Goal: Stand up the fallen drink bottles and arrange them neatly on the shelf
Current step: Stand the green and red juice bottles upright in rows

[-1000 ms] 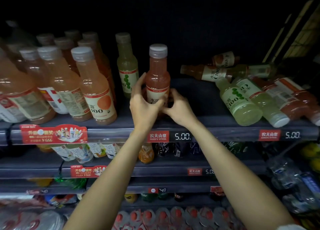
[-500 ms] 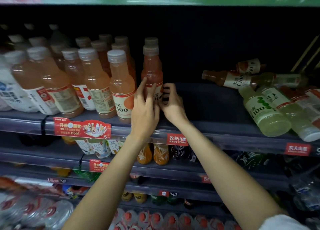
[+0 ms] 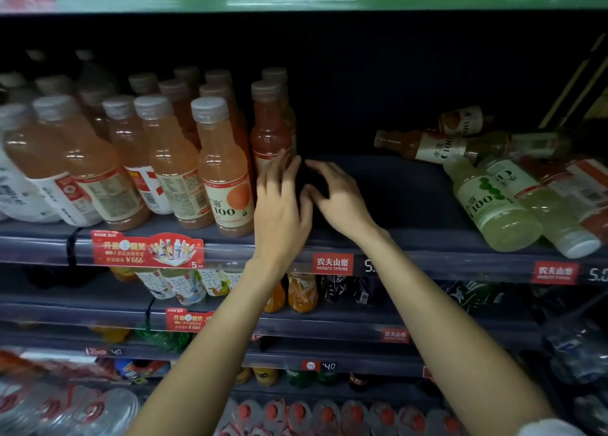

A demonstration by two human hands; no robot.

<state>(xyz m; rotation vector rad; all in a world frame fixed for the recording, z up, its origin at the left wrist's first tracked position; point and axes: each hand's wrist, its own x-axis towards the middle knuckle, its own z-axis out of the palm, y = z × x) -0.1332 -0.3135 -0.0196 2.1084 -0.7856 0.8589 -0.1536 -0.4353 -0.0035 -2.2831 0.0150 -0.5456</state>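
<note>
A store shelf (image 3: pixel 394 238) is seen from above the hands. At its left, upright juice bottles (image 3: pixel 171 162) are lined up in rows. A pink bottle (image 3: pixel 270 129) stands at the right end of the group. The left hand (image 3: pixel 283 205) is held just in front of it, fingers straight and spread, their tips at its label; nothing is gripped. The right hand (image 3: pixel 339 195) is beside it, fingers loosely bent and holding nothing. Well apart, at the shelf's right end, the fallen bottles (image 3: pixel 493 202) are heaped: two pale green ones pointing forward, reddish ones lying across behind. They appear full, so some weight is to be expected; the plastic is probably smooth and stiff. Each is best taken around the labelled middle, where the body is widest.
</note>
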